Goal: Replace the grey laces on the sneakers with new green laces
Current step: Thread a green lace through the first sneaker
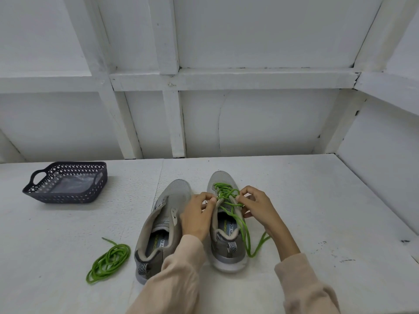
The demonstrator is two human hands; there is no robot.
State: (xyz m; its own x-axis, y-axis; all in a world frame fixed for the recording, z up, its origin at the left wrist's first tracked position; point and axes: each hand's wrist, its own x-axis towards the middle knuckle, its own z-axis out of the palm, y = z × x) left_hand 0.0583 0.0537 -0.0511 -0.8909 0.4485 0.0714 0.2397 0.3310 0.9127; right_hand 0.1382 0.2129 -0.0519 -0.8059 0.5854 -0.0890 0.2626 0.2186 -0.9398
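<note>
Two grey sneakers stand side by side on the white table, toes pointing away from me. The left sneaker point(163, 214) has no lace in it. The right sneaker point(223, 177) carries a green lace point(226, 192) threaded through its front eyelets, with loose ends trailing over its right side to the table. My left hand point(197, 216) pinches the lace at the left eyelet row. My right hand point(254, 206) pinches the lace at the right eyelet row. A second green lace point(108, 261) lies coiled on the table left of the sneakers.
A dark perforated basket point(65, 196) with handles sits at the far left, with clear plastic inside. White panelled walls close the table at the back and right. The white table point(317, 211) stretches to the right of the sneakers.
</note>
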